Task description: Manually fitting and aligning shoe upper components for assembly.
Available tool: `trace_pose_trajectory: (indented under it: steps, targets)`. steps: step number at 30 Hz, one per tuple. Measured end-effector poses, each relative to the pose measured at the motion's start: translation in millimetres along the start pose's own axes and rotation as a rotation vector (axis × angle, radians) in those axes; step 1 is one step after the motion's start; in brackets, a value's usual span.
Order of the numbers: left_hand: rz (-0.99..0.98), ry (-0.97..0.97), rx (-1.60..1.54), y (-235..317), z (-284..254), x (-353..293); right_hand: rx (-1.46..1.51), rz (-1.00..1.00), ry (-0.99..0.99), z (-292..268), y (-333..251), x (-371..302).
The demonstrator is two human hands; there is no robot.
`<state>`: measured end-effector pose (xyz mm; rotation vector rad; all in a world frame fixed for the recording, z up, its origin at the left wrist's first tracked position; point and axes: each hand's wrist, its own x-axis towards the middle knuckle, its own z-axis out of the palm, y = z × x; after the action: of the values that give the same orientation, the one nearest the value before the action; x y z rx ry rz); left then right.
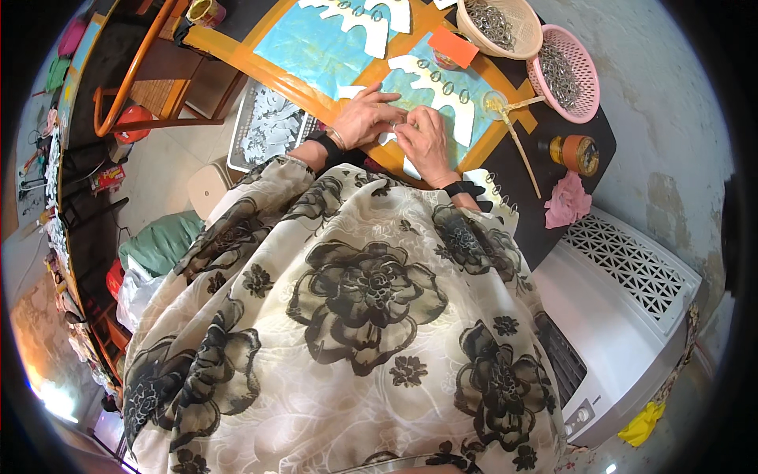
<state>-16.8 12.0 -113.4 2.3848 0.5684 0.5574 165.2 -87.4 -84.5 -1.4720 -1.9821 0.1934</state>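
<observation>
Over the near edge of the table, my two hands meet with their fingertips together. My left hand (365, 117) is closed in a pinch, its other fingers bent over the table. Against it, my right hand (425, 146) is also pinching. Something small and shiny, perhaps a metal ring, shows between the fingertips; the fingers mostly cover it. A small white piece (386, 137) shows just below them. Beyond my right hand lies a curved white scalloped strip (463, 118) with several metal rings set along it. More such white strips (377, 39) lie on the blue sheet (312, 59) at the far side.
A cream basket (530, 49) and a pink basket (588, 101) hold metal rings at the far right. Near them are an orange card (452, 47), a dish of yellowish paste (495, 101), sticks (521, 154), a jar (580, 154) and a pink cloth (568, 199). A tray (237, 146) of white pieces stands left.
</observation>
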Motion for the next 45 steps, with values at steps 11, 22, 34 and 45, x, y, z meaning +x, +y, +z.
trace_pose_trajectory:
  steps: [11,22,34,45]
  targets:
    - [0.016,0.003,-0.111,-3.7,0.0,-1.9,-0.020,0.041,-0.019,-1.1,3.5,-4.9]
    - [0.099,-0.088,0.111,4.2,-12.5,-13.1,0.048,0.011,-0.090,-4.8,5.5,-2.6]
    - [0.230,-0.138,0.047,4.4,-28.0,-24.4,0.080,-0.034,-0.163,-22.6,10.7,8.0]
    - [0.232,-0.143,0.073,6.1,-30.7,-26.6,0.008,-0.101,-0.213,-15.7,16.3,28.4]
